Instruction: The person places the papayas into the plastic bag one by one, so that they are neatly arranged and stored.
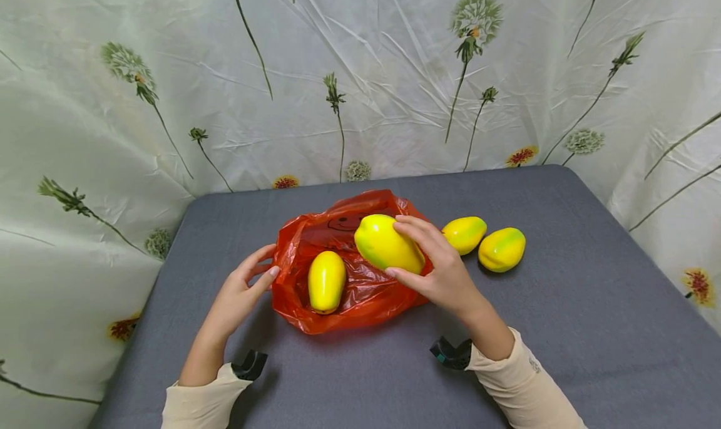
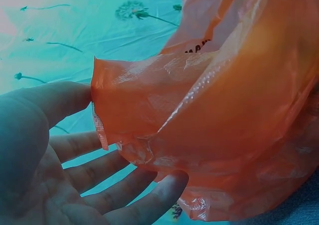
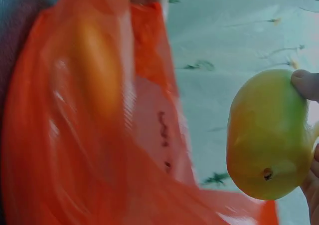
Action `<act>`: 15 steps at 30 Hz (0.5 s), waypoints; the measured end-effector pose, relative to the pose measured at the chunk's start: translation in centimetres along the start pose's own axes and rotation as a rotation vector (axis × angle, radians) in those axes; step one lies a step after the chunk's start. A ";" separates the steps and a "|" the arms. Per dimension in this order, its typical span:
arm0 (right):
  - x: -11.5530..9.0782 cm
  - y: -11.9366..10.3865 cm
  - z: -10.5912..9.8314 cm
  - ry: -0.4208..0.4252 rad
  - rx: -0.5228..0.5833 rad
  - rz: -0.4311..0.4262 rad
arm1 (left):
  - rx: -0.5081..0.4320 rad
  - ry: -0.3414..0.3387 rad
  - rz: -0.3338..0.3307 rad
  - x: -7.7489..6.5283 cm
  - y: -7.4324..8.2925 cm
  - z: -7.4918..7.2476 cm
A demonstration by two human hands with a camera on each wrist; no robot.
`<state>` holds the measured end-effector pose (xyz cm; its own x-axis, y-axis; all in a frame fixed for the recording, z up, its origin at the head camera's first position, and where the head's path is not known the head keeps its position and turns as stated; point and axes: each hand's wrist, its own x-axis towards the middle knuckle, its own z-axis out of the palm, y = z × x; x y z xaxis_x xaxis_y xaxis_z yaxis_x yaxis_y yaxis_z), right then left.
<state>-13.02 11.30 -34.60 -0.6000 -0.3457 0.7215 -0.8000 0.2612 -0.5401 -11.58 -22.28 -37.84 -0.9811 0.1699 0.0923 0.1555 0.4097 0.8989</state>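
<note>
A red plastic bag [image 1: 360, 313] lies with its mouth spread wide, and one yellow mango [image 1: 327, 282] is inside it. My left hand [image 1: 239, 297] holds the bag's left edge between thumb and fingers; the left wrist view shows the thumb at the rim of the bag [image 2: 149, 105]. Over the right part of the opening, my right hand [image 1: 447, 279] grips a second yellow-green mango [image 1: 385, 242] with thumb and fingertips. That held mango [image 3: 266, 135] has its small brown stem end showing in the right wrist view.
Two more mangoes, a farther one [image 1: 466, 233] and a nearer one [image 1: 502, 250], lie right of the bag on the grey table [image 1: 563, 329]. A pale cloth with a dandelion print [image 1: 394, 78] hangs behind and at both sides.
</note>
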 end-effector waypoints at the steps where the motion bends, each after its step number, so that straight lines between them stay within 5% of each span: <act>1: 0.1 0.1 0.4 -0.013 0.006 0.008 | 0.000 -0.002 -0.001 0.0 0.0 0.0; 15: -0.9 2.7 4.7 -0.158 -0.044 0.078 | 0.017 -0.003 -0.013 0.0 0.0 0.1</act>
<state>-14.61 8.07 -38.76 -0.6556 -0.4592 0.5995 -0.7525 0.3310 -0.5694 -11.59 -22.22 -37.90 -0.9827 0.1673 0.0794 0.1448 0.4270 0.8926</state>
